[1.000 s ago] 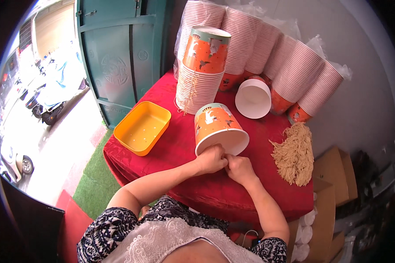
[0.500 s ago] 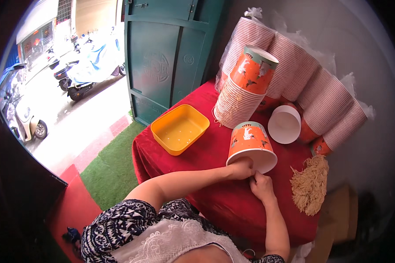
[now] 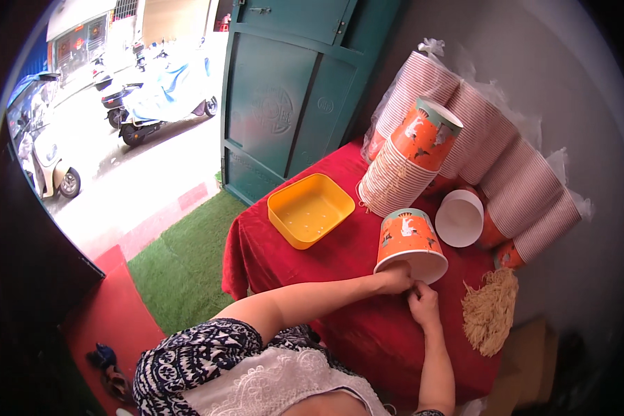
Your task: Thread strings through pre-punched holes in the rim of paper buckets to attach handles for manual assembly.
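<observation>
An orange paper cup (image 3: 410, 244) is set upside down near the front edge of the red-covered table (image 3: 312, 263), toward its right side. Its white rim is pinched by the left hand (image 3: 397, 279) and the right hand (image 3: 423, 304), both closed at the rim's near side. A bundle of pale strings (image 3: 490, 312) is seen at the right edge, and a yellow tray (image 3: 310, 209) at the left edge. Stacked cups (image 3: 403, 166) are ranged along the back edge.

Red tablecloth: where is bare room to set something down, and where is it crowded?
Bare red tablecloth lies between the yellow tray and the left hand, plus the near edge. Crowded: the right side, with the orange paper bucket, stacked cups and string bundle.
</observation>
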Demonstrator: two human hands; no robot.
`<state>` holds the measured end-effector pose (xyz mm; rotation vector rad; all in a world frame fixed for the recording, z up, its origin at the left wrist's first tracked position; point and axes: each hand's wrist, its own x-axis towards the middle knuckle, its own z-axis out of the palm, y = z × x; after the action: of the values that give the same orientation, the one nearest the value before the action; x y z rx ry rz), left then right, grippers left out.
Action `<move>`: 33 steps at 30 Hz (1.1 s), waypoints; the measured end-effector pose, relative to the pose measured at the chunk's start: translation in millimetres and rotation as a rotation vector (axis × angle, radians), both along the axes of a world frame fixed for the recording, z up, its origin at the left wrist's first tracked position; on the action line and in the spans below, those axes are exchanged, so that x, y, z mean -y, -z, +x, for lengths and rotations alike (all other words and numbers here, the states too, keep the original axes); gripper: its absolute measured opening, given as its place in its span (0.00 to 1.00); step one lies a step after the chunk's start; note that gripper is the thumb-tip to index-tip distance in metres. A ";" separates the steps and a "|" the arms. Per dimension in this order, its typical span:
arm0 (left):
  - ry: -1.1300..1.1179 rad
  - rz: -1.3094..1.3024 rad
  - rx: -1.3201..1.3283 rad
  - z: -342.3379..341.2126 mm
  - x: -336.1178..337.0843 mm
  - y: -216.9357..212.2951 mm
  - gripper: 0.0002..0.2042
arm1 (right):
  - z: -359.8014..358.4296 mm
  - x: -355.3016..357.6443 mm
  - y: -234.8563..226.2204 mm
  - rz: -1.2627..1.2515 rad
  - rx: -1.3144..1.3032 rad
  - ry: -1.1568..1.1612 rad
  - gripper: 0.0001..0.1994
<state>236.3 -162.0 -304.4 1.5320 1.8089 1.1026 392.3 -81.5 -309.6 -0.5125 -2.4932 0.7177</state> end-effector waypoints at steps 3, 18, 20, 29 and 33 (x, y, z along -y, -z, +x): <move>0.014 -0.039 0.210 1.5 -4.0 7.6 0.19 | -0.2 1.0 -6.2 -0.152 0.033 0.021 0.14; 0.010 0.133 0.226 5.6 -18.9 25.2 0.12 | -8.1 -1.5 -7.0 -0.331 0.059 0.047 0.14; -0.019 0.159 0.216 7.9 -17.8 24.4 0.13 | -6.7 -5.4 -0.7 -0.312 0.016 0.103 0.12; 0.002 0.136 0.271 6.9 -21.9 27.8 0.11 | -3.6 -3.8 0.7 -0.308 -0.017 0.093 0.04; 0.039 0.121 0.201 4.0 -22.1 24.6 0.08 | -3.2 -10.8 0.7 -0.298 -0.042 0.061 0.03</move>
<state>240.3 -139.9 -329.0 1.4593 1.5978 1.3172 389.1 -70.7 -310.2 -0.6688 -2.3321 1.0717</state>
